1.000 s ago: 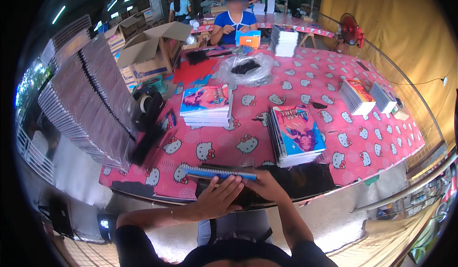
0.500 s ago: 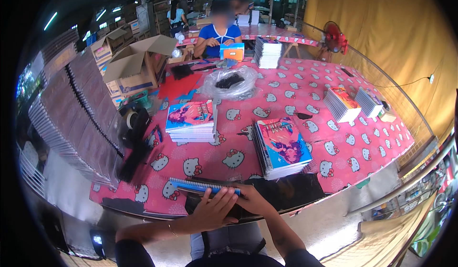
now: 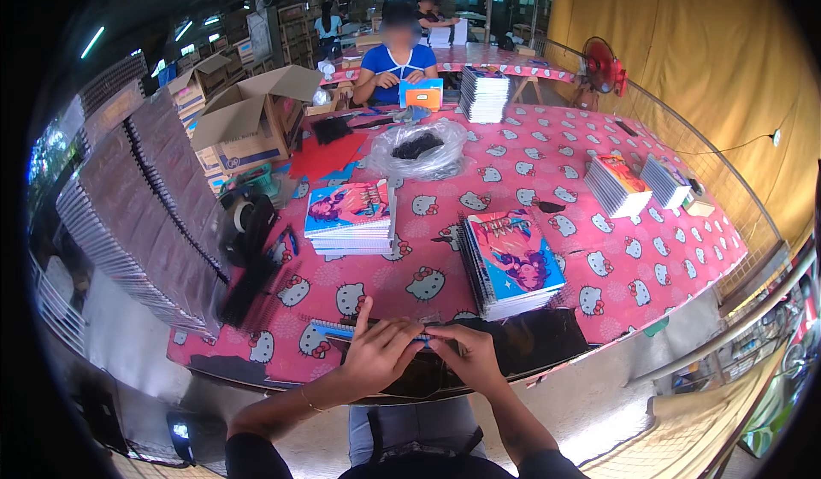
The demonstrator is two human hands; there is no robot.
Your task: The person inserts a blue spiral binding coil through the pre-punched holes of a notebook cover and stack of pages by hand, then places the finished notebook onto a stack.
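Note:
At the table's near edge a blue-covered spiral notebook lies with its coil side away from me. My left hand grips its middle, with one finger raised and the others curled over the cover. My right hand pinches the right end of the coil, thumb and fingertips together; the exact bit between them is too small to make out. Most of the notebook is hidden behind my hands. Just beyond, to the right, stands a stack of illustrated spiral notebooks. Another notebook stack sits farther to the left.
Loose black coils and a tape dispenser lie left, beside tall notebook piles. A plastic bag of black coils rests mid-table. An open carton stands behind. Across sits a co-worker holding a notebook. Smaller stacks stand right.
My left hand has lifted one finger and curled the others, no longer lying flat across the notebook. My right hand has shifted to a pinch at the coil's right end.

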